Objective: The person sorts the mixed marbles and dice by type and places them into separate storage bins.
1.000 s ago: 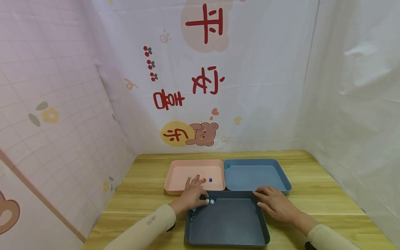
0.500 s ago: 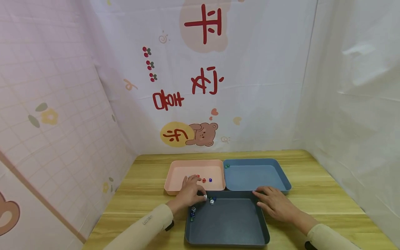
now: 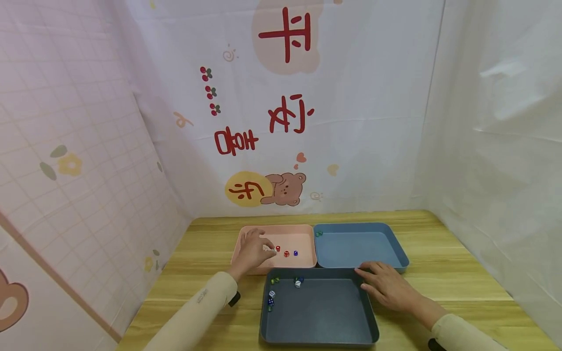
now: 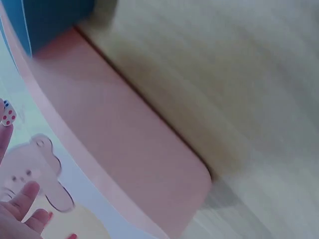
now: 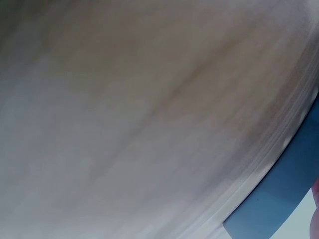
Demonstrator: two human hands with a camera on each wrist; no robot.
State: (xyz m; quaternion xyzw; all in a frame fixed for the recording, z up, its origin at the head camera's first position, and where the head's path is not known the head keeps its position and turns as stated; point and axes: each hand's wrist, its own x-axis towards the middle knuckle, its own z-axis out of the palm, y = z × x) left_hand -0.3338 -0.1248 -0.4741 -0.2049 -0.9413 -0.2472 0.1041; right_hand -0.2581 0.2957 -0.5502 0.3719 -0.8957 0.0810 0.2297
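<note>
White die: We held it up over the pink tray, and we saw red dots and blue dots on it. It was tiny, so it could have popped out if we squeezed too hard or only caught a corner.
Left hand: We pinched the white die between the thumb and a fingertip, with the other fingers spread away. If we let go too high, the die could have bounced over the side.
Red dice: Two sat in the pink tray, near our fingertips. A low swing of the hand could have knocked them.
Blue die: It lay to the right of the red ones, and a rolling die could have bumped it.
Dark tray: We saw small dice by its far and left sides, some bunched close. Picking one there could have pushed its neighbour away.
Right hand: Its fingers were loose and fairly straight, and we saw nothing pinched. The tips seemed to touch the dark tray's far right corner, so a hard push could have made the trays slide.
Blue tray: Green bits lay in its far left corner. A bump could have rolled them.
</note>
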